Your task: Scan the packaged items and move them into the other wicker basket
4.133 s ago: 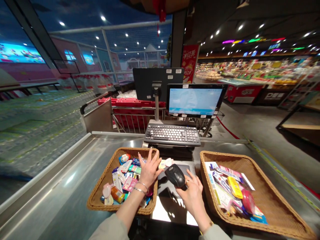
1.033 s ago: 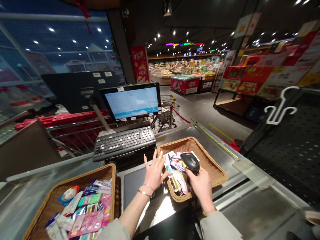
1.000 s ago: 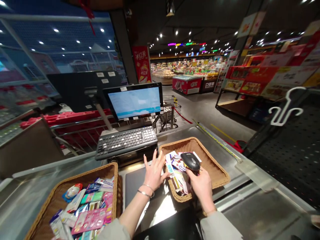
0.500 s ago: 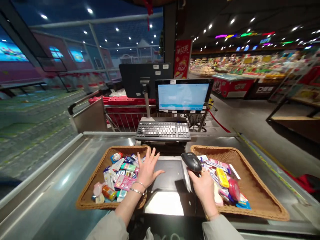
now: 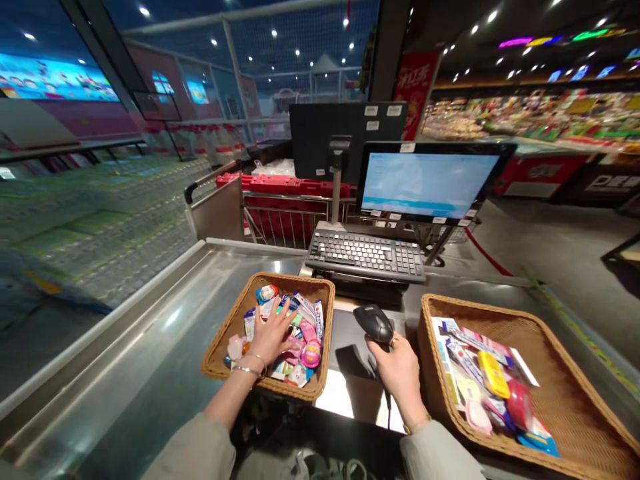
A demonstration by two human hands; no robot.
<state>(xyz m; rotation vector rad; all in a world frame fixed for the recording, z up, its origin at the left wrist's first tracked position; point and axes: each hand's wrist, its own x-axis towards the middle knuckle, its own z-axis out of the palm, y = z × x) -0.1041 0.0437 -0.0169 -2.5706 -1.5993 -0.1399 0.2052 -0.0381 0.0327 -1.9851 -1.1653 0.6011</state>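
Two hands are kept well apart here: the left hand (image 5: 273, 337) is laid flat on the small packets (image 5: 306, 327) in the wicker basket (image 5: 295, 281) at the steel counter's (image 5: 150, 320) left side, and a black handheld scanner (image 5: 374, 324) is gripped in the right hand (image 5: 395, 380) beside it. Packets stay put under a flat palm, and tbh the scanner's nose is best left uncovered.

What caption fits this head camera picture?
Left hand on packets in a wicker basket, right hand gripping a barcode scanner.
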